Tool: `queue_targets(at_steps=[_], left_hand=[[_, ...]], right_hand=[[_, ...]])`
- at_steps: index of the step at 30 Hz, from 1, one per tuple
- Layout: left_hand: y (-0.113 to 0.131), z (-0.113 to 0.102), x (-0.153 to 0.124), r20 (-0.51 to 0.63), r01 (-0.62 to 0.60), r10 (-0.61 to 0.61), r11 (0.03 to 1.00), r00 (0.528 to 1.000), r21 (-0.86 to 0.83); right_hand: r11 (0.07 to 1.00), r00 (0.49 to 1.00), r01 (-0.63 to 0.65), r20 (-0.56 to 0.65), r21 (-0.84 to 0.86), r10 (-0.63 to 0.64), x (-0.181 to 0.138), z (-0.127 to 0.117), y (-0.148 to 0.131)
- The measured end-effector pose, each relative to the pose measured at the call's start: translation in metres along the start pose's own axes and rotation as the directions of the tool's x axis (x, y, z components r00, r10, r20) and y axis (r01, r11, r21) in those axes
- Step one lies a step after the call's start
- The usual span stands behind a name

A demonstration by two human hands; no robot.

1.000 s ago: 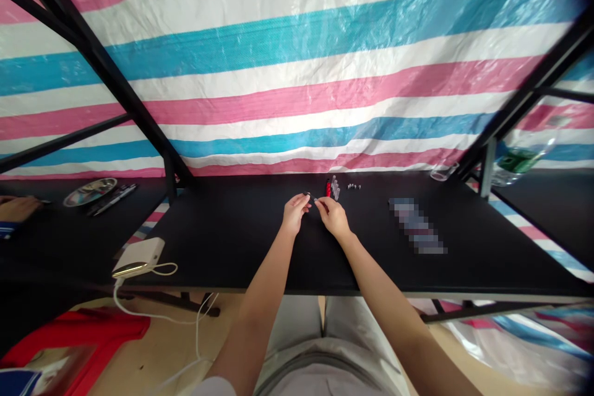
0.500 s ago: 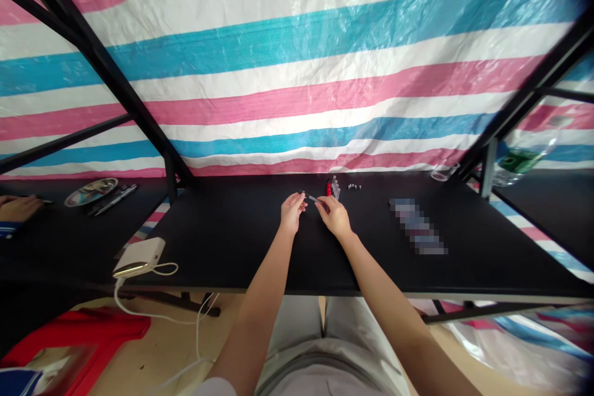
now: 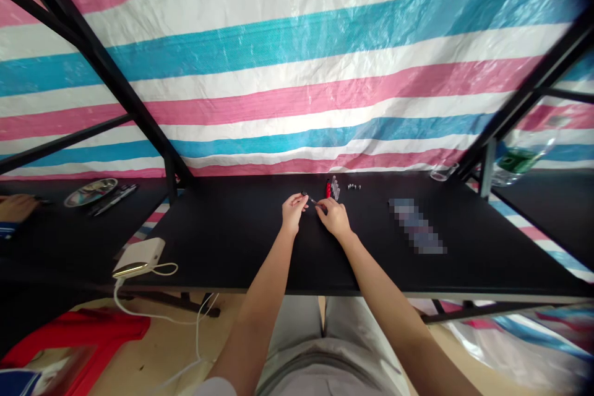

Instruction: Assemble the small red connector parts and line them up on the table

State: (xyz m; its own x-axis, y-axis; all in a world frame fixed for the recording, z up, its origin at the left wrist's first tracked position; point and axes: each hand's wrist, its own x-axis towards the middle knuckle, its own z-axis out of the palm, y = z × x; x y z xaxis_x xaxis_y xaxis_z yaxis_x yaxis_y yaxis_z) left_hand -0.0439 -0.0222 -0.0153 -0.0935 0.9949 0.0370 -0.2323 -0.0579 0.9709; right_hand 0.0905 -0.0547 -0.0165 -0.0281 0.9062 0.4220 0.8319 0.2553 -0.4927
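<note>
Both my hands meet over the far middle of the black table [image 3: 232, 241]. My left hand [image 3: 293, 213] pinches a tiny dark cap at its fingertips. My right hand [image 3: 334, 218] is closed round a thin, small tube [image 3: 312, 200] whose tip points at the left fingers. The two hands almost touch. Just beyond them stand a small red vial [image 3: 327, 188] and several clear vials [image 3: 335, 189], upright in a cluster. A few small dark caps [image 3: 354, 186] lie to the right of that cluster.
A blurred flat packet [image 3: 416, 225] lies on the table to the right. A white power bank [image 3: 138, 256] with a cable sits at the front left edge. On the left table are a metal dish [image 3: 90, 192], pens [image 3: 114, 198] and another person's hand [image 3: 17, 206]. A striped tarp hangs behind.
My hands have drawn closer together, and the tube's tip has come up to the cap in my left fingers. Nothing else on the table has moved.
</note>
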Motion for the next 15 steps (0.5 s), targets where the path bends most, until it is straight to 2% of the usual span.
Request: queue_targets(at_steps=[4, 9, 12, 15], left_hand=[[0.001, -0.001, 0.002, -0.048, 0.01, -0.01, 1.0, 0.999, 0.002], [-0.001, -0.002, 0.002, -0.058, -0.014, 0.018, 0.997, 0.998, 0.078], [-0.004, 0.0, -0.001, -0.001, -0.129, 0.133, 0.963, 0.991, 0.235], [-0.009, 0.008, -0.006, 0.147, -0.33, 0.296, 0.817, 0.944, 0.473]], right_hand=[[0.998, 0.998, -0.055, 0.03, -0.023, 0.055, 0.001, -0.001, 0.0], [0.974, 0.974, -0.225, 0.002, -0.039, 0.225, 0.004, -0.007, 0.004], [0.938, 0.939, -0.343, -0.031, -0.051, 0.341, 0.006, -0.012, 0.012], [0.908, 0.91, -0.414, -0.059, -0.059, 0.411, 0.007, -0.014, 0.022]])
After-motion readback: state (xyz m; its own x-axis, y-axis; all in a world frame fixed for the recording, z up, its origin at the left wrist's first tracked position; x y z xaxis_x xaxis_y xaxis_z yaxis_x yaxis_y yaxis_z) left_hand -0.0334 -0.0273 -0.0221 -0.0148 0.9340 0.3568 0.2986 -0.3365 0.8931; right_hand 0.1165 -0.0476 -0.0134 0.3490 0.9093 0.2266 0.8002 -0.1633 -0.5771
